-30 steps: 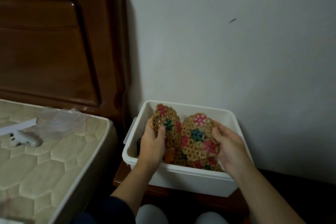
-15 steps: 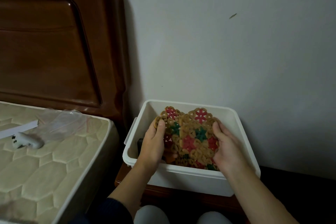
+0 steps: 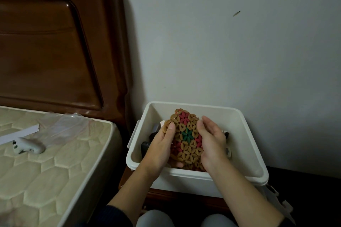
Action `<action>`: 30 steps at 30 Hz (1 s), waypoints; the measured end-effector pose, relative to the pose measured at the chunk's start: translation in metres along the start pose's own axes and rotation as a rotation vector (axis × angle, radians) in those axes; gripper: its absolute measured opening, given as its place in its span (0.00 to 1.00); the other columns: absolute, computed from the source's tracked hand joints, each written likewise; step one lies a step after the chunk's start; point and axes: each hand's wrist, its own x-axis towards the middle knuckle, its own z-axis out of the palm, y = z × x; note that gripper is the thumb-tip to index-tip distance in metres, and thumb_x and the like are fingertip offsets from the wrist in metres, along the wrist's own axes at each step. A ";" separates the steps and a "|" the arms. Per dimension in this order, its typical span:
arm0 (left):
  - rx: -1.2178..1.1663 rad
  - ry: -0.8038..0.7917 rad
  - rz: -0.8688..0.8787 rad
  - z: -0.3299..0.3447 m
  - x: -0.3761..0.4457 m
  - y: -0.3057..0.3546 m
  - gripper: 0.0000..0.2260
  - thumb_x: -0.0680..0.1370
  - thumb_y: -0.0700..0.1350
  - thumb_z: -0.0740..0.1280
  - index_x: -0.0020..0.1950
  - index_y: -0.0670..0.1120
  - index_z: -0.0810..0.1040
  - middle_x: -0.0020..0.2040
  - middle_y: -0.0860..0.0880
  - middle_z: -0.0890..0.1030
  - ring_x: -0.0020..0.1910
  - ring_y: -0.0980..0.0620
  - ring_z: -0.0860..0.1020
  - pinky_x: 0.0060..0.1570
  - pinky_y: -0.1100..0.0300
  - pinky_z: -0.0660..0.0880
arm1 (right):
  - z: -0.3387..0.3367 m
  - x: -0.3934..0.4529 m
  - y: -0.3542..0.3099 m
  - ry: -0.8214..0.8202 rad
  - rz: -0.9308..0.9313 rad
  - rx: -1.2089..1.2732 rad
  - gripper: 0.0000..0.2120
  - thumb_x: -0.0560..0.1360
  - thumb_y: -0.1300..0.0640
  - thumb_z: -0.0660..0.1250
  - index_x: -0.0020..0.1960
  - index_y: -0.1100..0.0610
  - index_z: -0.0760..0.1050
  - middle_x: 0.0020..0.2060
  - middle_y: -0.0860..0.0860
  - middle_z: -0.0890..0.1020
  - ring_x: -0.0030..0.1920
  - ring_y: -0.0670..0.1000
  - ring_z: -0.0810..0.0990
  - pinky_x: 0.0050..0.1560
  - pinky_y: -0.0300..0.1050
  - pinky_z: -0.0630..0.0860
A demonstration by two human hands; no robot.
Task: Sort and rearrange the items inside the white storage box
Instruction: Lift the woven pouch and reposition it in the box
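- You hold the woven mats (image 3: 185,139), tan with red and green flower shapes, upright between your hands inside the white storage box (image 3: 252,145).
- Your left hand (image 3: 159,150) grips the mats' left edge, thumb pressed across the front and fingers curled behind.
- Your right hand (image 3: 212,143) cups the right edge, palm turned inward, fingers bent round the mats' rim.
- The mats stand near the middle of the box, their top rising just above its rim and their lower end hidden behind the near wall.
- Dark items (image 3: 145,146) lie in the gap to the left of the mats; small objects on the right are too hidden to name.
- The box sits on a wooden nightstand (image 3: 166,194), its back close to the wall (image 3: 230,42) and its left side near the mattress (image 3: 55,162) and headboard (image 3: 55,42).
- Both forearms reach in over the near rim.
- A white controller (image 3: 27,146) lies on the mattress, well apart from the box.
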 end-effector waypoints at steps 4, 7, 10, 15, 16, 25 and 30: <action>-0.026 -0.062 -0.037 -0.003 -0.001 0.003 0.16 0.81 0.61 0.70 0.63 0.54 0.83 0.59 0.47 0.87 0.55 0.43 0.87 0.36 0.51 0.86 | -0.004 0.007 -0.016 -0.050 -0.007 -0.103 0.11 0.78 0.51 0.76 0.60 0.47 0.84 0.58 0.47 0.87 0.59 0.49 0.85 0.61 0.54 0.83; -0.105 -0.106 -0.099 -0.007 0.003 0.004 0.18 0.79 0.53 0.74 0.64 0.44 0.83 0.60 0.40 0.86 0.56 0.37 0.86 0.38 0.48 0.86 | -0.009 0.012 -0.031 -0.097 -0.123 -0.212 0.10 0.77 0.49 0.76 0.58 0.47 0.84 0.56 0.45 0.87 0.58 0.47 0.86 0.60 0.51 0.83; -0.183 -0.126 -0.086 0.000 0.007 0.000 0.18 0.80 0.49 0.74 0.69 0.49 0.79 0.62 0.42 0.85 0.58 0.37 0.85 0.35 0.46 0.86 | -0.012 0.015 -0.038 -0.129 -0.198 -0.284 0.08 0.77 0.45 0.75 0.55 0.44 0.84 0.54 0.44 0.88 0.56 0.46 0.86 0.55 0.48 0.84; -0.190 0.066 0.028 0.010 0.011 -0.009 0.12 0.82 0.52 0.72 0.65 0.52 0.81 0.58 0.45 0.87 0.53 0.40 0.87 0.34 0.42 0.85 | -0.028 0.027 -0.037 -0.124 -0.045 -0.567 0.16 0.83 0.39 0.62 0.62 0.48 0.80 0.52 0.48 0.86 0.50 0.49 0.85 0.53 0.54 0.84; -0.216 0.136 0.049 0.009 0.012 -0.010 0.12 0.82 0.52 0.71 0.65 0.52 0.81 0.57 0.46 0.87 0.52 0.41 0.88 0.35 0.41 0.85 | -0.034 0.030 -0.037 -0.132 0.013 -0.689 0.15 0.83 0.43 0.62 0.60 0.51 0.80 0.49 0.50 0.85 0.46 0.51 0.83 0.52 0.55 0.84; -0.088 0.274 0.180 0.012 0.013 -0.018 0.11 0.83 0.54 0.69 0.64 0.54 0.81 0.54 0.53 0.87 0.49 0.47 0.88 0.32 0.44 0.84 | -0.039 0.024 -0.009 -0.758 0.415 -1.577 0.32 0.69 0.36 0.72 0.70 0.45 0.74 0.60 0.47 0.78 0.57 0.48 0.77 0.56 0.42 0.74; -0.049 0.307 0.164 0.013 0.011 -0.016 0.11 0.83 0.55 0.69 0.64 0.55 0.80 0.53 0.55 0.87 0.49 0.48 0.88 0.32 0.46 0.84 | -0.035 0.027 0.002 -0.901 0.371 -1.796 0.33 0.80 0.34 0.62 0.80 0.48 0.66 0.76 0.54 0.70 0.73 0.56 0.70 0.69 0.49 0.68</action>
